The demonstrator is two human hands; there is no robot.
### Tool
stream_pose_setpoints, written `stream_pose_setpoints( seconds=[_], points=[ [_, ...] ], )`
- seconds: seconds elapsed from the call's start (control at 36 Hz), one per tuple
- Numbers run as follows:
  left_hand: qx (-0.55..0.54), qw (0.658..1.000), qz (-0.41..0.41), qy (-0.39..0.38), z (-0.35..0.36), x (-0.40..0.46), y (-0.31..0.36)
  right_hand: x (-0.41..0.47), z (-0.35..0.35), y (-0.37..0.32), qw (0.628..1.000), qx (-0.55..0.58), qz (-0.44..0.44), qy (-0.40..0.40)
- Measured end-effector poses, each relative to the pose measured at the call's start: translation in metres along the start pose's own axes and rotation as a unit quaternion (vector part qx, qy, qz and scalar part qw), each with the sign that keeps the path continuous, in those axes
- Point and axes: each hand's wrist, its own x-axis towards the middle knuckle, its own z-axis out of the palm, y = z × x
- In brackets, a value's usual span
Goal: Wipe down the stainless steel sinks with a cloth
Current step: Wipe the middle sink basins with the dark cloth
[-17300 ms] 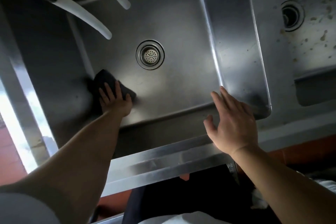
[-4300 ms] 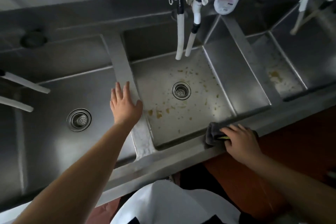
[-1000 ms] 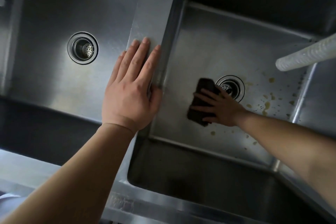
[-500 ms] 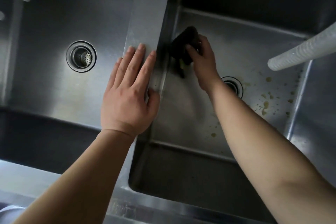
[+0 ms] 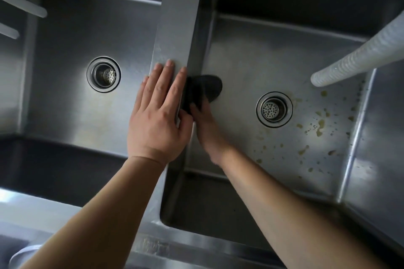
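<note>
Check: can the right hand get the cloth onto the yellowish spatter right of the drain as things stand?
Probably yes. The right hand presses the dark cloth on the basin floor; only the flush drain lies before the yellowish spatter, and the white hose hangs above.

I see two sinks, the left sink (image 5: 65, 94) and the right sink (image 5: 284, 61). Each has one drain, so two drains: one (image 5: 103, 74) and another (image 5: 274, 109). I count three white hoses: two on the left (image 5: 26, 6) (image 5: 8, 31), one on the right (image 5: 358, 59). There is one dark cloth (image 5: 205, 88). My two hands, left hand (image 5: 157, 116) and right hand (image 5: 207, 129).
</note>
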Motion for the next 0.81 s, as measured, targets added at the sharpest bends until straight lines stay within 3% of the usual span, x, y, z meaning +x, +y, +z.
stream_pose_setpoints(
  seconds=[0.11,0.33,0.5,0.67,0.81],
  points=[
    [0.002,1.0,-0.004,0.001,0.0,0.0,0.001,-0.037,-0.01,0.019,0.998,0.012,0.039,-0.053],
    [0.001,1.0,0.001,0.003,0.001,-0.001,0.0,0.039,-0.014,-0.031,0.995,0.07,0.004,0.069],
    [0.006,1.0,0.001,0.0,0.001,-0.001,-0.001,0.055,-0.007,-0.039,0.997,0.048,0.025,0.056],
    [0.01,1.0,0.003,0.003,0.002,-0.001,-0.002,0.021,-0.001,-0.029,0.994,0.014,0.007,0.111],
    [0.014,1.0,-0.002,-0.004,0.001,-0.001,-0.001,-0.033,-0.002,-0.005,0.999,0.007,0.0,0.039]
  ],
)
